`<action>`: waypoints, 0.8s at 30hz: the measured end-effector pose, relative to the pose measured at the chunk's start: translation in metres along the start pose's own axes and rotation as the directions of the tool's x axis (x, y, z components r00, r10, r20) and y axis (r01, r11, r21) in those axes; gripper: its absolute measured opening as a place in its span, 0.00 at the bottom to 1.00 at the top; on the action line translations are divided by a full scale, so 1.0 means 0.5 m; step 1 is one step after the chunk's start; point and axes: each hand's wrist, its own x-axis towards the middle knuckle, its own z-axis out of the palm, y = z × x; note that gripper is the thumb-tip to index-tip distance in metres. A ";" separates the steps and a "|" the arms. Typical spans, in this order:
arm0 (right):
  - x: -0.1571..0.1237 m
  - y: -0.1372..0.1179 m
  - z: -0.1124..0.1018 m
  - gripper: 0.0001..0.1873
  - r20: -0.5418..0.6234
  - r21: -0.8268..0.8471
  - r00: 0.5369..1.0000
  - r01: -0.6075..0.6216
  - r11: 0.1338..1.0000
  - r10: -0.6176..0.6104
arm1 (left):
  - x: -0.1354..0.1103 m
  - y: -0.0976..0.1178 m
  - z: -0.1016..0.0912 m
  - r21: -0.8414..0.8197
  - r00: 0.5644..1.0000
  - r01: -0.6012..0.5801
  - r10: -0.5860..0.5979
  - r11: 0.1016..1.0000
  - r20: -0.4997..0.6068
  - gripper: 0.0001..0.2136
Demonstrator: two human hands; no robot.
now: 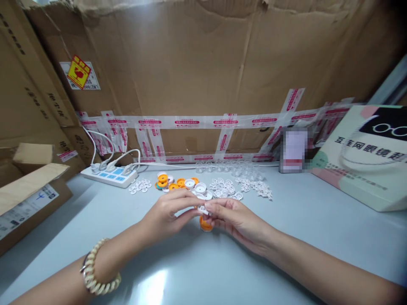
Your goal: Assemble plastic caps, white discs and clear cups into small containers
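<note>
Pinching a little white piece (202, 209) in the grip of left hand (167, 212) and right hand (235, 220). Mind the orange cup (206, 225) close to the grip. Best to hold softly and steadily.

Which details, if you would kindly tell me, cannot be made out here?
Head view: small white part; the left hand and right hand hide its full shape.
Head view: orange round cap; partly covered by the right hand.
Head view: upright dark-edged item; pixelation hides what its front shows.
Head view: printed bag; its right end is cut off by the picture edge.
</note>
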 end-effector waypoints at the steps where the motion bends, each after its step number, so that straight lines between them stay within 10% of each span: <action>1: 0.002 0.001 -0.002 0.16 -0.030 -0.048 0.999 0.042 0.998 -0.043 | 0.001 0.000 0.000 -0.006 0.999 0.046 -0.046 0.999 -0.009 0.08; 9: 0.009 0.005 -0.004 0.10 -0.133 -0.260 0.946 0.256 0.931 -0.297 | 0.014 0.008 0.003 -0.183 0.877 0.480 -0.473 0.858 0.084 0.07; 16: 0.002 0.014 0.007 0.14 -0.167 0.150 0.984 0.085 0.985 -0.059 | 0.002 0.010 0.019 -0.373 0.904 0.401 -0.428 0.837 0.011 0.12; 24: -0.002 0.026 0.017 0.13 -0.156 0.205 0.986 0.089 0.975 -0.057 | -0.003 0.019 0.040 -0.523 0.837 0.433 -0.543 0.734 -0.069 0.08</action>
